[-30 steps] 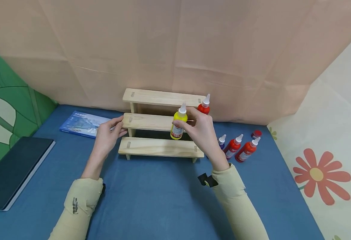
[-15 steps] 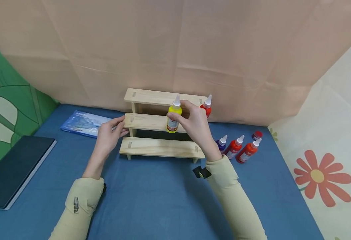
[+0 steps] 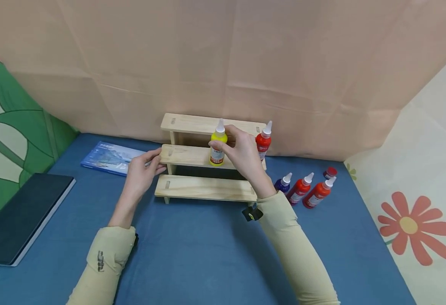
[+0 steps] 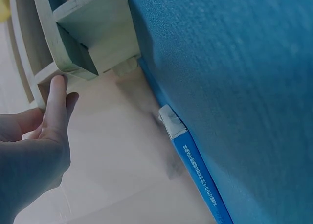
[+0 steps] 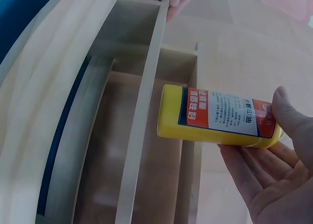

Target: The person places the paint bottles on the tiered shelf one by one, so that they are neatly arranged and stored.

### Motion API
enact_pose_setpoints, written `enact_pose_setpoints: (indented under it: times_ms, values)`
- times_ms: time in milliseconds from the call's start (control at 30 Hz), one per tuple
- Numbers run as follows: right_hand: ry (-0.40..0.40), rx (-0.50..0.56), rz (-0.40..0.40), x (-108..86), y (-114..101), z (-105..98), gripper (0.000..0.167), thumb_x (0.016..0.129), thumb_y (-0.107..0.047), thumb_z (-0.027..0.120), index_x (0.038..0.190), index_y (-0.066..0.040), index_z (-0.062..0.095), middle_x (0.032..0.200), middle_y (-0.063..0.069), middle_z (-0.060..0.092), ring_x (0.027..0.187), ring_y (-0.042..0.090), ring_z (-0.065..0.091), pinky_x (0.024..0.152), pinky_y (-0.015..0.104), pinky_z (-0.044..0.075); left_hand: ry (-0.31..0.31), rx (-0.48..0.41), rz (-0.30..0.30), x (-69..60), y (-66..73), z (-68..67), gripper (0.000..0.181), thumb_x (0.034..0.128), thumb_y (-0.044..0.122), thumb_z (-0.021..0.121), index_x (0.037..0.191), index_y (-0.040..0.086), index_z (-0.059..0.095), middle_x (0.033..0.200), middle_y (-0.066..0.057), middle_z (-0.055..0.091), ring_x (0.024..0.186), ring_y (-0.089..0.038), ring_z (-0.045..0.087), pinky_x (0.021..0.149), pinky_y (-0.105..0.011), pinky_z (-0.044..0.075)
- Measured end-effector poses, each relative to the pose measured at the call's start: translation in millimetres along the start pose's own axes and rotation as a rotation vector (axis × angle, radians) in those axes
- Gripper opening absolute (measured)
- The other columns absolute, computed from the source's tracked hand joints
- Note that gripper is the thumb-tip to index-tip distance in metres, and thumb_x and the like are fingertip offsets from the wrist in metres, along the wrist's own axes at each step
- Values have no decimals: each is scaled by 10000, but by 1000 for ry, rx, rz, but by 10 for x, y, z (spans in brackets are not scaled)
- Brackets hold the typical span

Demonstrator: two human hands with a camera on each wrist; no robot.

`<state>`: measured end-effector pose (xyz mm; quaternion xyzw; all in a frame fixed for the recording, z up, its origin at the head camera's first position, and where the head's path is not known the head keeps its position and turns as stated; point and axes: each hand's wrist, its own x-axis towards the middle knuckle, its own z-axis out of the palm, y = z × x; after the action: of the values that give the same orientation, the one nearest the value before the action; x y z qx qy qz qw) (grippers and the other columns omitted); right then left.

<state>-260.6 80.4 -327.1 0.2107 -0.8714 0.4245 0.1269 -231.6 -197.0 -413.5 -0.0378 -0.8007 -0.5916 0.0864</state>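
Note:
A three-step wooden display shelf [image 3: 205,188] stands on the blue cloth. My left hand [image 3: 142,171] holds the left end of its middle step, thumb and fingers at the edge. My right hand [image 3: 243,154] grips a yellow squeeze bottle [image 3: 217,148] with a white pointed cap, thumb on one side and fingers on the other. Upright, the bottle is at the middle step; whether its base touches the wood I cannot tell. In the right wrist view the yellow bottle [image 5: 220,115] shows its printed label. A red bottle [image 3: 263,142] stands at that step's right end.
Right of the shelf are a dark blue bottle [image 3: 283,183], two red bottles [image 3: 300,189] and a small red-lidded jar [image 3: 330,173]. To the left lie a flat blue box [image 3: 110,157] and a dark notebook [image 3: 24,216]. A beige backdrop [image 3: 223,63] hangs behind.
My right hand has carried the yellow bottle left and slightly back, from in front of the middle step to over it. The left hand keeps its place on the shelf.

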Motion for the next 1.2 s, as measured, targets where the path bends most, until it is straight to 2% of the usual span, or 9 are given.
enact_pose_setpoints:
  times_ms: [367,733,933,1067,1200]
  values:
    - [-12,-3,34,53,25,41,451,974,-209,837,1329,26,688,1227,177,751,1060,304,733,947,366,661,-9,-10,-5,9,-13,43,437,1152,38,471,1559,-121,451,1448,-405,530,1198,-498,670,963,-290,621]
    - [-15,10,35,58,97,62,443,987,-203,819,1335,31,676,1236,184,745,1083,317,739,965,387,660,-13,-15,-8,0,-13,41,430,1151,30,469,1557,-114,462,1454,-395,524,1210,-485,668,960,-232,611]
    - [-28,19,22,68,97,89,448,1000,-207,805,1354,25,660,1267,185,733,1104,326,739,978,389,656,-11,-18,-6,-4,-23,27,433,1153,29,462,1559,-120,453,1450,-397,520,1217,-491,660,981,-260,606]
    - [-24,36,21,66,82,93,508,996,-198,809,1416,23,627,1324,200,707,1133,345,738,986,398,653,-8,-13,-3,-2,-16,14,435,1154,37,462,1562,-117,452,1454,-397,518,1215,-489,662,991,-287,604]
    - [-10,84,39,34,66,66,586,986,-185,818,1488,3,583,1404,189,673,1202,340,720,1019,399,634,-14,-8,-5,6,-11,-2,442,1156,46,459,1568,-117,441,1460,-406,506,1211,-497,659,977,-265,609]
